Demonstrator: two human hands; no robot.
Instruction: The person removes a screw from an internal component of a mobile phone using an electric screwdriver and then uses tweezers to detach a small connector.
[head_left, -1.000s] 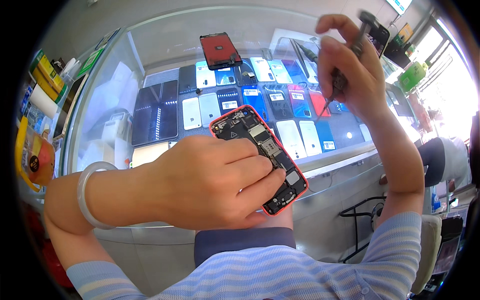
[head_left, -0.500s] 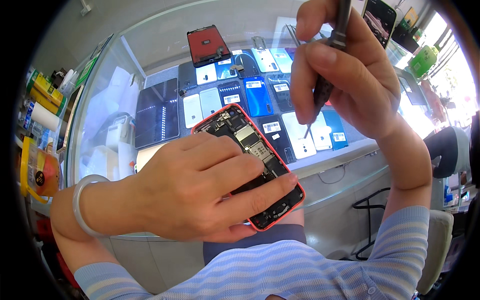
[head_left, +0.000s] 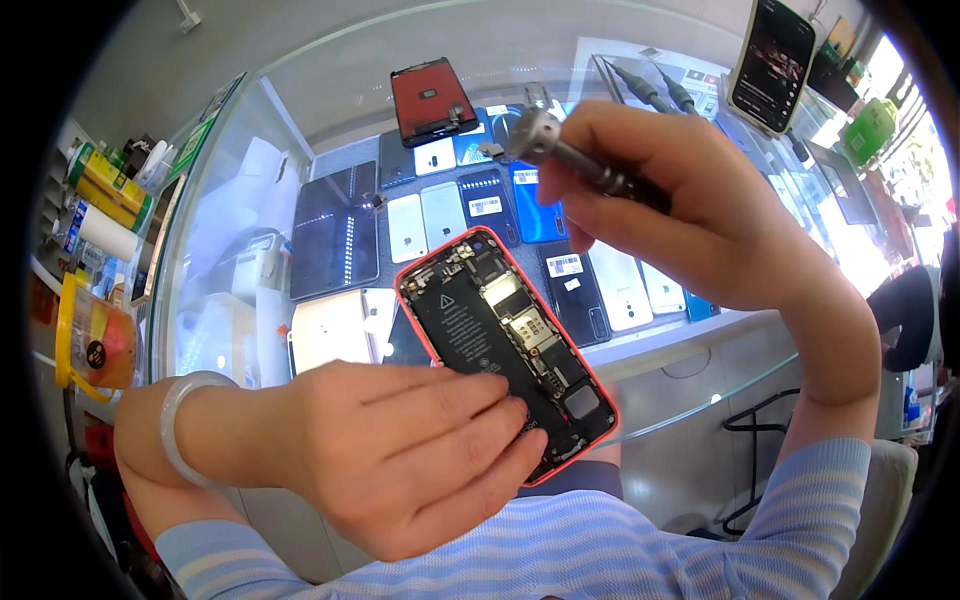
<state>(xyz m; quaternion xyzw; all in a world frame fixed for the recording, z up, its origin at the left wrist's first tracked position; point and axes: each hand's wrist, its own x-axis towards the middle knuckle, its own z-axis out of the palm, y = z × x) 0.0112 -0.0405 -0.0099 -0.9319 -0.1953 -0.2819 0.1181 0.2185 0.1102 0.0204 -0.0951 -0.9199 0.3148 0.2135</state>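
Note:
An opened smartphone with a red frame (head_left: 525, 330) lies slanted in front of me, its black battery, silver shields and circuit board bare. My left hand (head_left: 420, 440) grips its lower left part, fingers lying across the battery; the thumb is hidden. Above and to the right, my right hand (head_left: 670, 200) is closed around a dark grey screwdriver (head_left: 585, 165), held tilted in the air. The metal knob end of the screwdriver points to the upper left, and its tip is hidden behind the hand. A detached screen assembly with a red back (head_left: 430, 100) rests farther off on the glass.
Under the glass counter top several phones and a dark tablet (head_left: 335, 230) are laid out. Small metal parts (head_left: 490, 150) lie on the glass. A lit phone (head_left: 772, 65) stands at the far right, near two dark pen-like tools (head_left: 660, 90). At left is a yellow-rimmed tub (head_left: 95, 335).
My right hand has lowered and turned the screwdriver, so its knob end now points left instead of its tip pointing down. My left hand has slid lower left, uncovering more of the battery.

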